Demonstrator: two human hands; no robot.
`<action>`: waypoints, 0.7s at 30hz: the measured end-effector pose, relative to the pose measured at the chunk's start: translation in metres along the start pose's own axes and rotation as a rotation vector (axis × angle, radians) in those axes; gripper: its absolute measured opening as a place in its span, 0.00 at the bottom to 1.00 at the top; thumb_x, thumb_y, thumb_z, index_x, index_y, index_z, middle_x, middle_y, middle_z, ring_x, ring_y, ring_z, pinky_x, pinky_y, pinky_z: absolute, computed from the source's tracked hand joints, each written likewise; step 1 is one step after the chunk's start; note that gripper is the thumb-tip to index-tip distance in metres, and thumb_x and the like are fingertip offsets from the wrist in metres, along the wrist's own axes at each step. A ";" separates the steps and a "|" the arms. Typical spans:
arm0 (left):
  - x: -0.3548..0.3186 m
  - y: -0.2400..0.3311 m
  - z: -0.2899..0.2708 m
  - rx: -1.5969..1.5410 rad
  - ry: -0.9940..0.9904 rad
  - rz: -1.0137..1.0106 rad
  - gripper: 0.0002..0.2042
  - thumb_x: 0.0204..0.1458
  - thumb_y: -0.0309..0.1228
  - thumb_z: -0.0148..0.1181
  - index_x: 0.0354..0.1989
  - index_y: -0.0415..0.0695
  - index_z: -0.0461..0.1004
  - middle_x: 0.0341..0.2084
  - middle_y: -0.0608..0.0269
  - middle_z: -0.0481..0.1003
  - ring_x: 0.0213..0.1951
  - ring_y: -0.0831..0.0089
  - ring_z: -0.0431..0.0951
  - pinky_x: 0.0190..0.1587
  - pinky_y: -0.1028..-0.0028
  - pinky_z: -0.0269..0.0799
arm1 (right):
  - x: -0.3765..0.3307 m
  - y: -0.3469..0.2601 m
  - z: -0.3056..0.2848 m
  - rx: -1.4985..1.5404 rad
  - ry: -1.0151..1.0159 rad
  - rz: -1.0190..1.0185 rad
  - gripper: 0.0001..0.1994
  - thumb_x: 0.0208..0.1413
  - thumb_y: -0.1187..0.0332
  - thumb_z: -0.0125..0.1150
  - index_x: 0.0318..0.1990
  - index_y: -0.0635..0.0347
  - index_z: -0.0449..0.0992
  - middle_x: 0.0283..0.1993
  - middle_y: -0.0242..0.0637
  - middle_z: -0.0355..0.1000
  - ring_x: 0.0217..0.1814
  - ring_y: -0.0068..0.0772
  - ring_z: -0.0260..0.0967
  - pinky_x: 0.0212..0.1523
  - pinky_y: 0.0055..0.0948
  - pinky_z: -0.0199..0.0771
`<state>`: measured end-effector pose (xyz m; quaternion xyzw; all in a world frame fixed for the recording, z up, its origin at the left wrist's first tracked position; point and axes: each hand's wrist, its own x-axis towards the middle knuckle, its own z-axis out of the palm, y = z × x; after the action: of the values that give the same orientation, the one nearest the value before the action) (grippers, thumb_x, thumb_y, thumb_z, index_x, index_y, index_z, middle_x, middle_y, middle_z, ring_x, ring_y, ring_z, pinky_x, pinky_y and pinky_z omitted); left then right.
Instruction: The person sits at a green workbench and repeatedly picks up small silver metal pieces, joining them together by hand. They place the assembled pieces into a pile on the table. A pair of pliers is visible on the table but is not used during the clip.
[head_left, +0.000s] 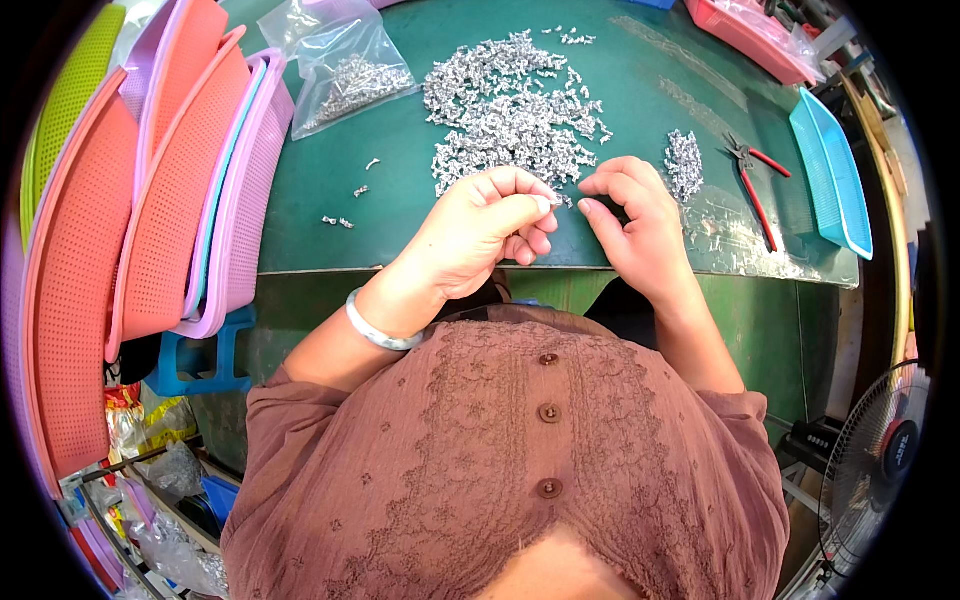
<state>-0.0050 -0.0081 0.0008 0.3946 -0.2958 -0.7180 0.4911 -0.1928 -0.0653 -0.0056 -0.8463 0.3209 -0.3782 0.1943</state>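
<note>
1. My left hand (pixel 490 225): fingers curled in, thumb and forefinger pinched together at the tip on what looks like one small silver metal piece (pixel 556 200). I cannot make out its shape at this size. A pale bangle (pixel 378 327) sits on that wrist.

2. My right hand (pixel 630 215): fingers bent, fingertips just beside the left hand's pinch. Whether it has hold of anything I cannot tell; the fingers hide the inside of the hand.

3. Both hands hover low over the near edge of the green table mat (pixel 330 200).

4. Main heap of silver parts (pixel 510 110): lies just beyond the hands, spread loosely. By my judgement this is stock not yet handled, and it is large, so most of the work is left.

5. Small pile of the same parts (pixel 684 163): right of the right hand, apart from the heap. I take it for finished pieces, though I cannot be sure; if so, little is done.

6. A few stray parts (pixel 345 205): scattered on the mat to the left.

7. Clear plastic bag (pixel 345 75) with more silver parts: far left of the mat.

8. Red-handled pliers (pixel 755 185): lying right of the small pile, untouched.

9. Stacked plastic mesh trays (pixel 180 200), pink, orange and lilac: leaning at the left. Blue tray (pixel 830 170) at the right edge, red tray (pixel 750 35) at the far right corner.

10. Floor fan (pixel 880 450): lower right, below the table.
</note>
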 end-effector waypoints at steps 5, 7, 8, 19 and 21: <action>0.000 0.000 -0.004 -0.094 -0.019 0.034 0.07 0.50 0.21 0.47 0.36 0.39 0.70 0.29 0.59 0.74 0.27 0.74 0.75 0.28 0.79 0.71 | 0.001 -0.004 0.001 -0.109 -0.055 -0.034 0.05 0.41 0.75 0.62 0.28 0.61 0.74 0.32 0.37 0.67 0.37 0.40 0.63 0.38 0.34 0.63; 0.000 -0.001 -0.006 -0.115 -0.033 0.049 0.07 0.50 0.20 0.47 0.36 0.38 0.70 0.30 0.58 0.74 0.28 0.73 0.76 0.30 0.78 0.72 | 0.001 -0.004 0.003 -0.140 -0.050 -0.040 0.05 0.41 0.75 0.62 0.28 0.61 0.75 0.32 0.36 0.67 0.37 0.39 0.63 0.38 0.34 0.63; 0.001 -0.002 -0.007 -0.114 -0.041 0.054 0.08 0.50 0.20 0.47 0.36 0.38 0.70 0.30 0.58 0.74 0.28 0.72 0.76 0.30 0.77 0.73 | 0.001 -0.003 0.005 -0.153 -0.047 -0.049 0.05 0.40 0.75 0.62 0.27 0.61 0.75 0.31 0.35 0.68 0.37 0.39 0.63 0.38 0.34 0.63; -0.002 0.000 -0.002 0.024 -0.002 -0.035 0.06 0.54 0.27 0.51 0.37 0.39 0.71 0.27 0.61 0.75 0.25 0.77 0.75 0.25 0.81 0.70 | 0.002 -0.009 0.005 0.025 0.099 -0.117 0.07 0.39 0.80 0.61 0.28 0.61 0.72 0.31 0.36 0.68 0.34 0.38 0.64 0.34 0.31 0.65; -0.003 0.001 0.003 0.030 -0.015 -0.067 0.06 0.55 0.28 0.52 0.37 0.40 0.71 0.27 0.62 0.75 0.24 0.78 0.75 0.24 0.82 0.70 | 0.002 -0.014 0.004 0.074 0.123 -0.143 0.08 0.38 0.81 0.61 0.29 0.61 0.72 0.32 0.37 0.68 0.35 0.38 0.65 0.34 0.30 0.65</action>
<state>-0.0065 -0.0054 0.0038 0.4061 -0.2969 -0.7324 0.4588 -0.1828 -0.0557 0.0007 -0.8345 0.2569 -0.4538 0.1780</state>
